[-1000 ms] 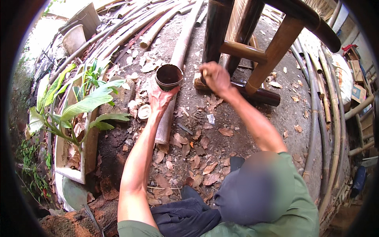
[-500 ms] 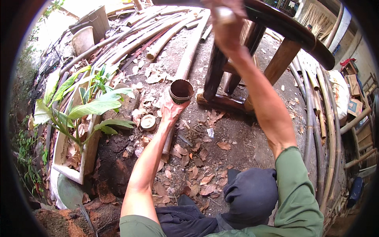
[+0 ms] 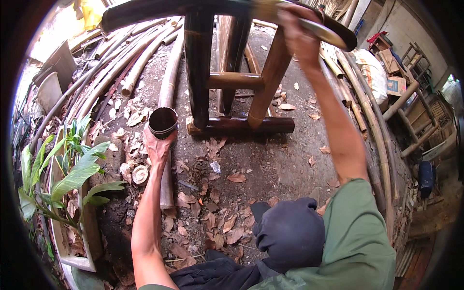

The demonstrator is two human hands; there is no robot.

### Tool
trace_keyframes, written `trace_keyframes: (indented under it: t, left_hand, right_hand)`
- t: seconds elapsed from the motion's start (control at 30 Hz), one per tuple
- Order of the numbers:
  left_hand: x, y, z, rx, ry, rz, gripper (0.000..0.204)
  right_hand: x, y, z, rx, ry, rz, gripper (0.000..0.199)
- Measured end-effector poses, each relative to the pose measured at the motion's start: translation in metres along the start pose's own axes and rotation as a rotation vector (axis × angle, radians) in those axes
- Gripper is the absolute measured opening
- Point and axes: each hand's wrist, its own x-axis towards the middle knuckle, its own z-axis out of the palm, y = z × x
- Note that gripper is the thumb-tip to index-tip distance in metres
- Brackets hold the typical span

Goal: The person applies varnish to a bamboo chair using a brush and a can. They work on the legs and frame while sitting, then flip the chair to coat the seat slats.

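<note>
Cup (image 3: 163,123): clasped at its near side by fingers of the left hand (image 3: 158,146).
Brush (image 3: 325,35): clamped in fingers of the right hand (image 3: 300,37), beside the dark bar (image 3: 159,14).

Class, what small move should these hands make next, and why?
Probably draw the right hand along the dark top rail: it is there with what looks like a pale tool, blurred, while the left hand holds a dark cup.
</note>
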Motion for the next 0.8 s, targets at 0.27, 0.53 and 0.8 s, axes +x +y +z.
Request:
trace_keyframes:
  t: [0.27,0.53,0.8]
  left_hand:
    - [-0.021,-0.017,0.022,0.079,-0.137,-0.107,0.086]
    - [-0.004,0.007,0.012,0.09,-0.124,-0.068,0.087]
    - [-0.017,-0.004,-0.016,0.165,-0.165,-0.076,0.084]
  right_hand:
    - [-0.051,-0.001,-0.109,-0.488,-0.002,-0.212,0.009]
    - [-0.253,0.015,-0.107,-0.504,-0.924,0.268,0.028]
    - [-0.204,-0.009,-0.058,-0.547,-0.423,0.085,0.024]
